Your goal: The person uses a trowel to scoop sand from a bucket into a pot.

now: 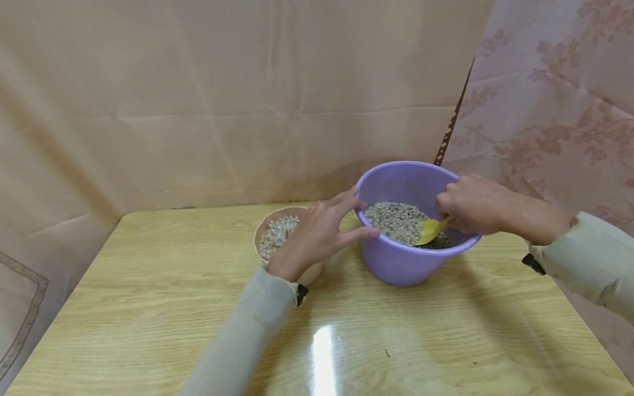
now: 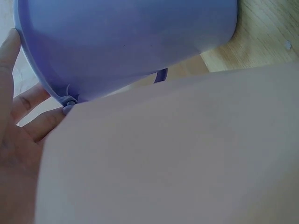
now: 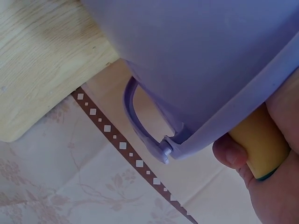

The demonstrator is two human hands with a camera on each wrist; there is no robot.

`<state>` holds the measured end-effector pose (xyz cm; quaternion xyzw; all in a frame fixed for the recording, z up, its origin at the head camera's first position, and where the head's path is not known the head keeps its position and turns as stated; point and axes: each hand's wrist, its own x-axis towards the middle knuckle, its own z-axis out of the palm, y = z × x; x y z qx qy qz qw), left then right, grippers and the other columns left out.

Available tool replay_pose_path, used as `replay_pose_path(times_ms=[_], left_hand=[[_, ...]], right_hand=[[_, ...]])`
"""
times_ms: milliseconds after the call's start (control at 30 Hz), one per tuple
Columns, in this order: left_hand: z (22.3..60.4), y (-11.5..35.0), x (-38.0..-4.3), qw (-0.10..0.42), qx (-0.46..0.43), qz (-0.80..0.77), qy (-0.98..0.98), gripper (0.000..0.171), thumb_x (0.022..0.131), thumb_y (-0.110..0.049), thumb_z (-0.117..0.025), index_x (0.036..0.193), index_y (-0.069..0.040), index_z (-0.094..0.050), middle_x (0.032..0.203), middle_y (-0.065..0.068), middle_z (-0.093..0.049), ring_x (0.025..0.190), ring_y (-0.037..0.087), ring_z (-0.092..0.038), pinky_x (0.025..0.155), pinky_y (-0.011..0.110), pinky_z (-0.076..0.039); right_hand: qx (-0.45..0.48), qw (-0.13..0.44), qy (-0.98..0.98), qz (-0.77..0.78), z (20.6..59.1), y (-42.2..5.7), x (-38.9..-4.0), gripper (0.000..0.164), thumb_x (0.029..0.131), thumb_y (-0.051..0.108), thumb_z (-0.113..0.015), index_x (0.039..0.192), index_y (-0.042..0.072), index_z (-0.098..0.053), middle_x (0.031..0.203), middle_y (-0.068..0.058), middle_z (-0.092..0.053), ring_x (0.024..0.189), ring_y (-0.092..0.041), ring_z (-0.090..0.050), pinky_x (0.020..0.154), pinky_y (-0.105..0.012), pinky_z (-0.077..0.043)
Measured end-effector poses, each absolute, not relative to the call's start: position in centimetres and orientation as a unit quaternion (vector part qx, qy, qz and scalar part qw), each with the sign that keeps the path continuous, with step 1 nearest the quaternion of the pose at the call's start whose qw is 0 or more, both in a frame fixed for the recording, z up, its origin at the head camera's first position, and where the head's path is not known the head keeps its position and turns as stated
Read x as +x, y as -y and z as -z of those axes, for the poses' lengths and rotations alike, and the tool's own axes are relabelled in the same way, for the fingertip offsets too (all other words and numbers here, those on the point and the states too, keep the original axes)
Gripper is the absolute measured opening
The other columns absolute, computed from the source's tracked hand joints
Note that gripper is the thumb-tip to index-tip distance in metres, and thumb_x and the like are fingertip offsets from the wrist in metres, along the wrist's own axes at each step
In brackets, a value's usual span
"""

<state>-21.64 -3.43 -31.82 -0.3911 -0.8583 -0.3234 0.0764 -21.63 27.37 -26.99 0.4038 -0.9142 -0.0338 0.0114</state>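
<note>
A purple bucket [image 1: 403, 264] with pale gravel [image 1: 393, 220] inside stands on the table. My left hand [image 1: 317, 228] lies at its left rim, fingers fairly straight and spread, thumb lower on the rim; in the left wrist view the fingertips touch the rim near the handle joint. My right hand [image 1: 477, 203] reaches over the right rim and grips a yellow scoop [image 1: 430, 231], whose blade is down in the gravel. The right wrist view shows its yellow handle [image 3: 261, 140] between thumb and palm. A peach bowl [image 1: 257, 242] with a scalloped edge holds lighter pebbles [image 1: 277, 235], partly hidden behind my left forearm.
The wooden table [image 1: 163, 297] has a few dark specks near its front and a light reflection. A beige cloth [image 1: 223, 99] hangs behind it, and a flowered cloth [image 1: 559, 110] at the right. The bucket's handle [image 3: 133, 112] hangs below the rim.
</note>
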Motion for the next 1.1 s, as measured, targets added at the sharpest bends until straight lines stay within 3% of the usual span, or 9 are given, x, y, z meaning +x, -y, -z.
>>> replay_pose_path(times_ms=[200,433,800,1100], left_hand=[[31.97,3.36,-21.82,0.082,-0.395,0.323,0.856,0.039,0.089,-0.056,-0.068,0.110,-0.023,-0.065,0.153,0.007,-0.045,0.115,0.019,-0.064,0.097,0.033,-0.048],[31.91,3.41,-21.78,0.077,-0.386,0.321,0.861,0.038,0.089,-0.055,-0.069,0.110,-0.023,-0.066,0.154,0.006,-0.043,0.121,0.022,-0.061,0.101,0.037,-0.047],[32.03,3.49,-21.84,0.073,-0.382,0.321,0.863,0.037,0.089,-0.058,-0.067,0.108,-0.026,-0.065,0.155,0.005,-0.041,0.123,0.021,-0.060,0.101,0.037,-0.047],[32.19,3.52,-21.97,0.079,-0.387,0.317,0.862,0.038,0.089,-0.057,-0.067,0.108,-0.024,-0.066,0.154,0.006,-0.042,0.124,0.022,-0.059,0.102,0.038,-0.047]], right_hand=[[0.400,0.009,0.916,0.029,26.86,-27.37,-21.63,0.023,0.070,0.015,-0.088,0.066,0.027,-0.069,0.061,0.016,-0.058,0.049,-0.005,-0.046,0.046,-0.030,-0.043],[0.381,-0.003,0.924,-0.006,26.92,-27.30,-21.93,0.013,0.074,0.025,-0.088,0.072,0.025,-0.075,0.063,0.016,-0.064,0.048,0.001,-0.047,0.045,-0.022,-0.043],[0.371,-0.007,0.928,-0.024,27.20,-27.33,-22.28,0.014,0.077,0.032,-0.085,0.071,0.027,-0.074,0.061,0.018,-0.063,0.046,0.003,-0.046,0.044,-0.022,-0.040],[0.371,0.005,0.928,-0.035,27.49,-27.00,-22.18,0.007,0.079,0.025,-0.085,0.077,0.026,-0.078,0.066,0.018,-0.067,0.048,0.003,-0.046,0.043,-0.022,-0.040]])
